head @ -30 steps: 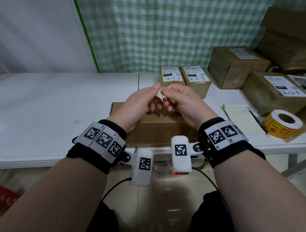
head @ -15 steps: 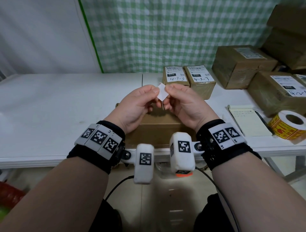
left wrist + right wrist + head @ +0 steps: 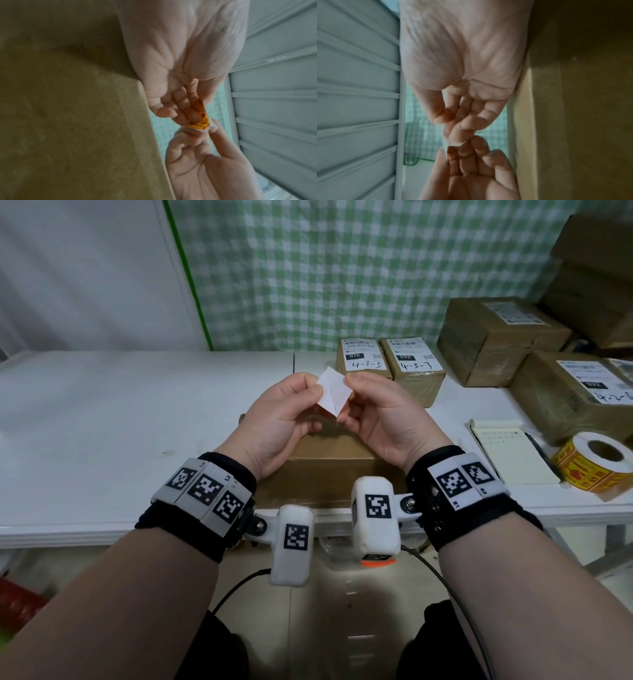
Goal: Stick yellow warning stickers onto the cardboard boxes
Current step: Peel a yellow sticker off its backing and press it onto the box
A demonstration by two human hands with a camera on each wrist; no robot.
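Both hands hold one small yellow warning sticker [image 3: 334,392] in the air, its white back facing me. My left hand [image 3: 310,390] pinches its left edge and my right hand [image 3: 354,386] pinches its right edge. In the left wrist view the sticker's yellow printed face [image 3: 200,122] lies against the left fingers [image 3: 181,106], with a white edge at the right hand's fingertips [image 3: 213,128]. A plain cardboard box [image 3: 329,470] sits on the table right under the hands. The right wrist view shows only a thin white edge of the sticker [image 3: 445,144].
A roll of yellow stickers [image 3: 596,465] and a notepad [image 3: 507,453] lie at the right on the white table [image 3: 120,422]. Two small labelled boxes [image 3: 363,359] [image 3: 412,364] stand behind the hands. Larger boxes [image 3: 493,337] [image 3: 575,395] are stacked at the far right.
The sticker has turned so that more of its white back shows between my fingertips. Both hands stay above the box, still pinching it.
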